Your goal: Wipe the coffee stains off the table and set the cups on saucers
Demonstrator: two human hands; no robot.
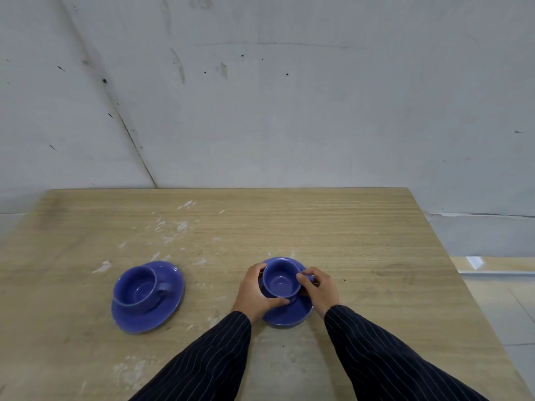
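Two blue cups stand on blue saucers on a light wooden table (362, 227). The left cup (136, 287) sits upright on its saucer (162, 316), handle to the right, with no hand near it. The right cup (280, 280) stands upright on the right saucer (289, 315). My left hand (254, 290) wraps the cup's left side, thumb under its front. My right hand (318, 287) holds the cup's right side, where its fingers hide the handle. Pale whitish smears (173, 227) mark the wood behind and between the saucers.
A grey scuffed wall (260, 96) rises right behind the table's far edge. The table's right edge (451, 256) drops to a pale floor. More faint whitish marks (130, 369) lie near the front left. No cloth is in view.
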